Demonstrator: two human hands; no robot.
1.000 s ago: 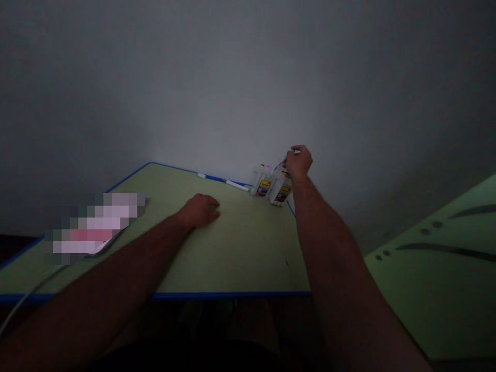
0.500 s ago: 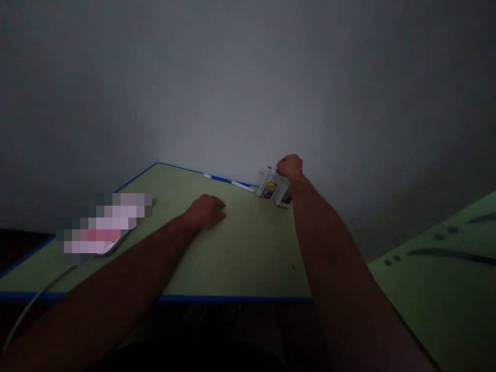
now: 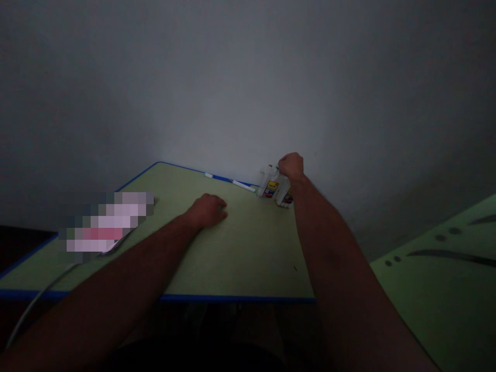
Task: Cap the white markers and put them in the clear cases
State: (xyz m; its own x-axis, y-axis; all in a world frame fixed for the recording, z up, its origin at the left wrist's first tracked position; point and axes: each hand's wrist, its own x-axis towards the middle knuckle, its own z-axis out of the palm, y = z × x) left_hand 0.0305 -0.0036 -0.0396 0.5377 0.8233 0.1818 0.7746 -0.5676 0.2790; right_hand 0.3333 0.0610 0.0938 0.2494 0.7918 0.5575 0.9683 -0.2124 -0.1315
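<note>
My left hand (image 3: 208, 210) rests on the pale table with its fingers apart and nothing in it. At the far right of the table my right hand (image 3: 291, 165) is closed over the top of a clear plastic case (image 3: 270, 185) with colourful labels. The case looks like two sections side by side, and pen-like tips show at its top. What the right fingers pinch is hidden. Left of the case, a white marker (image 3: 244, 186) lies by the back edge, with another short white piece (image 3: 208, 175) farther left.
The table (image 3: 240, 258) has a blue rim and stands against a grey wall (image 3: 232, 93). A blurred-out flat device (image 3: 112, 222) with a white cable (image 3: 42, 294) lies on the left. A green patterned surface (image 3: 445, 279) is at the right.
Both hands stay in nearly the same places, the right one at the top of the case. The small pink spot by its fingertips no longer shows. The view has shifted slightly.
</note>
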